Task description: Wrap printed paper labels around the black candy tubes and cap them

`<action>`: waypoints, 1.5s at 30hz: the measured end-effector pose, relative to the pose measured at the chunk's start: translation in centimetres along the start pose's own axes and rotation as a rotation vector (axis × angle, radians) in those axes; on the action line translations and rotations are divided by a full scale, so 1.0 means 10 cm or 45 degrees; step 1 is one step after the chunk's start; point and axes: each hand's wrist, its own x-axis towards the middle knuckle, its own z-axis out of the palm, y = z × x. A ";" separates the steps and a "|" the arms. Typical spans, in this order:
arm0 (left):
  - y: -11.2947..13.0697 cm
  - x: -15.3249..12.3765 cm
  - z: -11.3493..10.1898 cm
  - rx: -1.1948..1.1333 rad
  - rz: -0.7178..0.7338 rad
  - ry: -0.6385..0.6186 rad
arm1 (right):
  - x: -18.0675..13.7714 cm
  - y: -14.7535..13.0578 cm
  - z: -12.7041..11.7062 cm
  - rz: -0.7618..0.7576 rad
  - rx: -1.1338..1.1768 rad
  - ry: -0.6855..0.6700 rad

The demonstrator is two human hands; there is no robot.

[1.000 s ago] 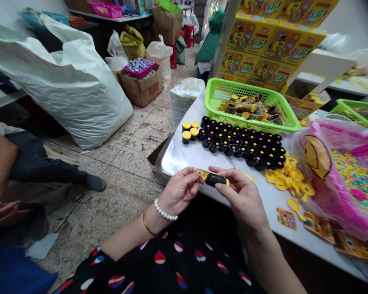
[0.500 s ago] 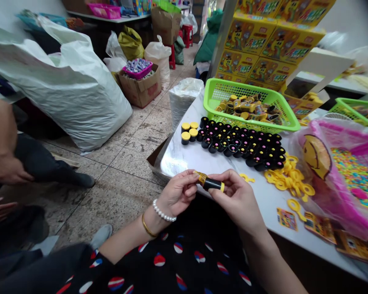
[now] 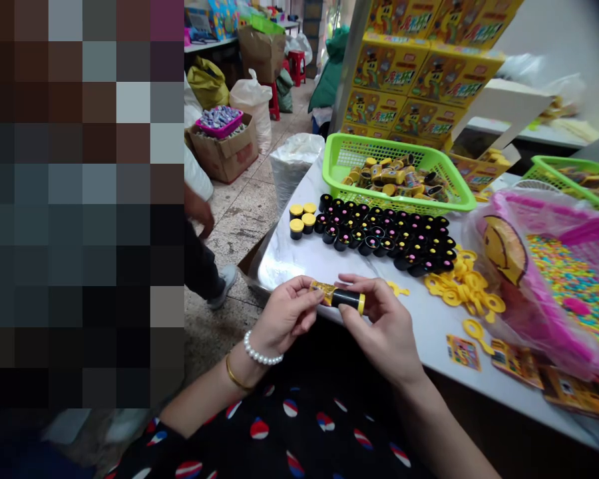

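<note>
Above my lap, at the table's front edge, I hold a small black container (image 3: 347, 301) with a yellow cap, lying sideways. My right hand (image 3: 387, 326) grips it at the capped end between thumb and fingers. Over its other end sits a printed yellow film sleeve (image 3: 323, 291), which my left hand (image 3: 287, 313) pinches. How far the sleeve covers the container is partly hidden by my fingers. Beyond my hands stand rows of open black cups (image 3: 374, 229) with small pink and yellow pieces inside. Several yellow-capped containers (image 3: 296, 228) are grouped at their left.
Behind the cups is a green basket (image 3: 329, 174) of wrapped containers. Yellow ring-handled pieces (image 3: 464, 286) and printed cards (image 3: 463, 352) lie at right, beside a pink basket (image 3: 594, 213) of coloured candies. Yellow boxes (image 3: 394, 66) are stacked behind. Pixelation hides the far left; a person's hand (image 3: 199, 209) shows beside it.
The view has shifted, moving the table's things slightly left. The container is more nearly level, still in both hands. A person at left has moved closer to the middle.
</note>
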 end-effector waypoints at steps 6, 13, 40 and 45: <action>0.00 0.04 0.00 -0.176 -0.114 -0.017 | -0.02 -0.03 -0.01 -0.412 -0.458 0.080; -0.03 0.04 -0.03 -0.248 -0.055 0.030 | 0.00 -0.03 0.00 -0.559 -0.519 0.076; 0.04 0.11 0.15 -0.135 -0.050 0.070 | -0.09 0.15 -0.26 0.139 0.376 0.155; 0.00 0.17 0.27 -0.147 -0.108 0.007 | -0.09 0.14 -0.36 0.173 0.550 0.138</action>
